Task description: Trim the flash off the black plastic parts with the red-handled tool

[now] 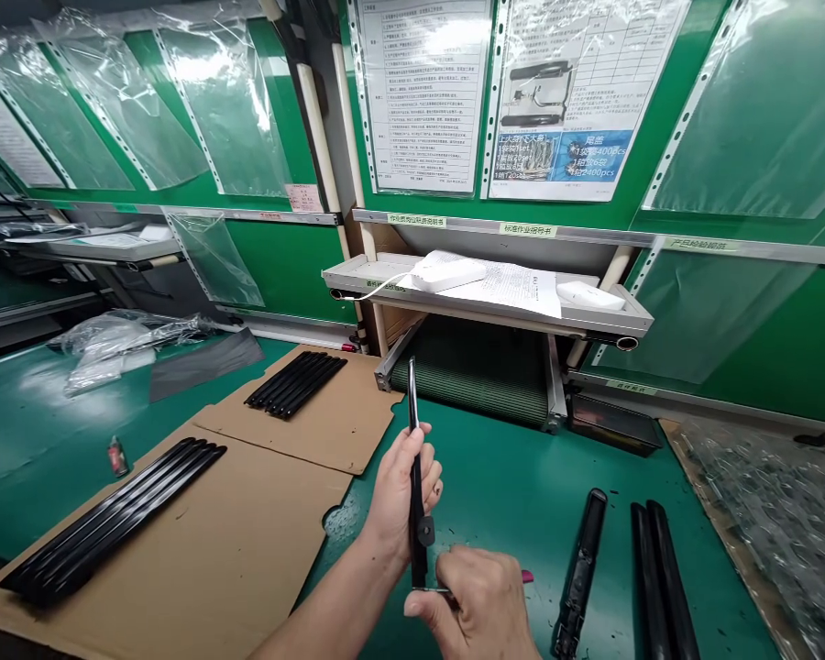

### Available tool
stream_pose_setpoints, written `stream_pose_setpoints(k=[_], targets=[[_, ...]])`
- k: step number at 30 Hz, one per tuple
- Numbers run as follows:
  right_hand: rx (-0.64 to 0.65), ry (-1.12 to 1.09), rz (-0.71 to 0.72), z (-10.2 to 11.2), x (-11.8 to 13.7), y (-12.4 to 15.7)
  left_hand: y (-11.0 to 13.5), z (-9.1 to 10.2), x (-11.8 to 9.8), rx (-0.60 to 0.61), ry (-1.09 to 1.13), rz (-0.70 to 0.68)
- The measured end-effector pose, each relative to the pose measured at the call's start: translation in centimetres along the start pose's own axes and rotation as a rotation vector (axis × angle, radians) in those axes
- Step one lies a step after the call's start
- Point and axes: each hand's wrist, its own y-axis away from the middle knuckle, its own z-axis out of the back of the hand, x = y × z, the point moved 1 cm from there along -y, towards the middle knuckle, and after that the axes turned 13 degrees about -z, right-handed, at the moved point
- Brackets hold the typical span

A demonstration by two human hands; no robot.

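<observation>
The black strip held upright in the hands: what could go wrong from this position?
1. The left hand grips the black strip only near its middle, so the long free top end may swing or bend.
2. The right hand works a small tool at the strip's bottom end; a slip might scratch it or nick the fingers.
3. The loose black parts lying nearby could be knocked.

hands [405, 495]: 2 | cardboard sheets [247, 541]: 2 | posted instruction sheets [423, 92]: 2 | loose black bars right [650, 577]: 3
</observation>
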Motion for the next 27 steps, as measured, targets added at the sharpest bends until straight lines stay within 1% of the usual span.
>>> stream_pose_setpoints(k=[2,4,9,14,17,21,23,25,27], targets=[[-0.043,0.034,0.045,0.1,0.0,0.2,-0.1,0.1,-0.1,-0.012,-0.03,-0.007],[-0.04,-0.011,0.023,0.4,0.0,0.3,-0.2,0.2,-0.1,-0.014,-0.065,-0.004],[0.027,-0.327,-0.173,1.7,-0.8,0.4,-0.4,0.7,0.2,-0.029,-0.13,0.036],[0.093,-0.574,-0.295,2.3,-1.6,0.1,-0.2,0.8,0.7,0.003,-0.138,0.112],[0.135,-0.652,-0.323,2.5,-1.8,-0.1,0.1,0.5,0.7,0.049,-0.151,0.146],[0.171,-0.623,-0.279,2.6,-1.9,-0.4,0.4,0.2,0.8,0.108,-0.162,0.179],[0.124,-0.587,-0.275,2.3,-1.8,-0.2,0.5,0.2,1.0,0.129,-0.155,0.186],[-0.01,-0.556,-0.282,1.8,-1.6,0.2,0.5,0.1,1.1,0.11,-0.141,0.184],[-0.163,-0.525,-0.28,1.1,-1.5,0.6,0.6,0.0,1.2,0.061,-0.121,0.169]])
